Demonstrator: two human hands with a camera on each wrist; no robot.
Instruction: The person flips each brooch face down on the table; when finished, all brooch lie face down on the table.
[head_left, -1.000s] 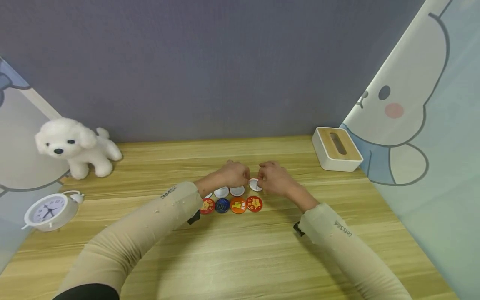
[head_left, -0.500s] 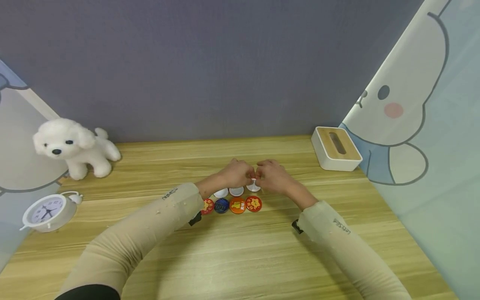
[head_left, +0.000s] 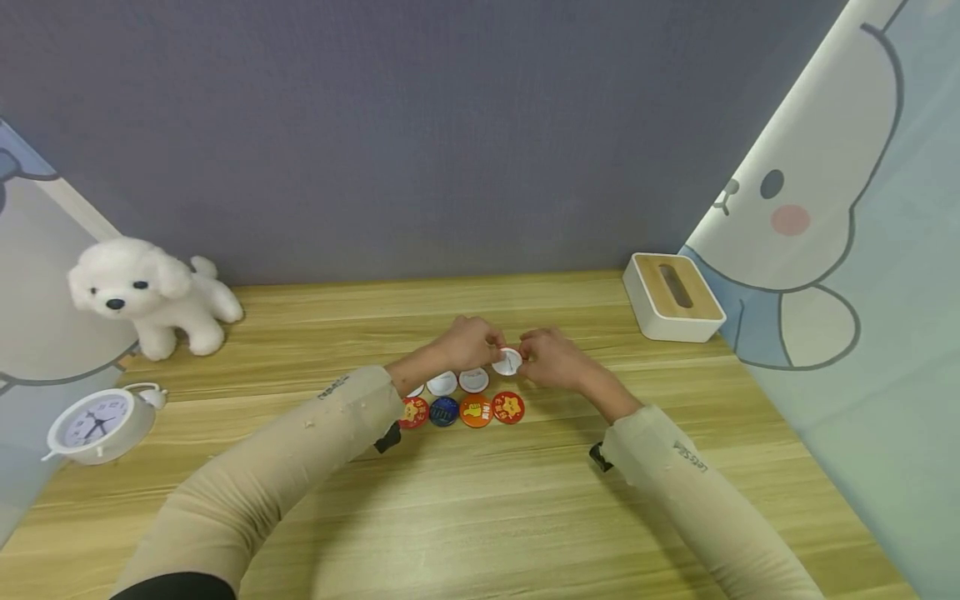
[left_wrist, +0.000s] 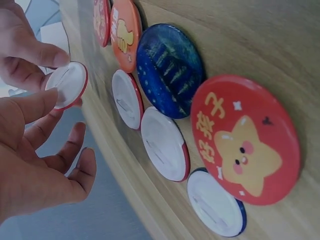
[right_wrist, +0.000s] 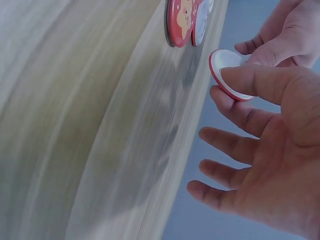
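Both hands pinch one round button badge (head_left: 507, 362) by its edges, its white pin side facing up and a red rim showing. My left hand (head_left: 467, 343) grips it from the left, thumb on the white back (left_wrist: 70, 82). From the other side my right hand (head_left: 557, 360) holds it between thumb and forefinger, the other fingers (right_wrist: 227, 145) spread. Nearer me lies a face-up row: a red star badge (left_wrist: 247, 142), a dark blue badge (left_wrist: 170, 70), an orange thumbs-up badge (head_left: 476, 411) and another red star badge (head_left: 508, 407). Behind them lie white-backed badges (head_left: 474, 381), pins up.
The badges lie on a wood-grain table (head_left: 480, 508). A white plush dog (head_left: 161, 292) and a white alarm clock (head_left: 102, 425) stand at the left. At the back right sits a white tissue box (head_left: 673, 298) with a wooden lid. A grey panel (head_left: 450, 142) rises behind.
The badge at the right end of the back row was tilted up between both hands, and now shows its white back a little farther back. The other badges keep their places.
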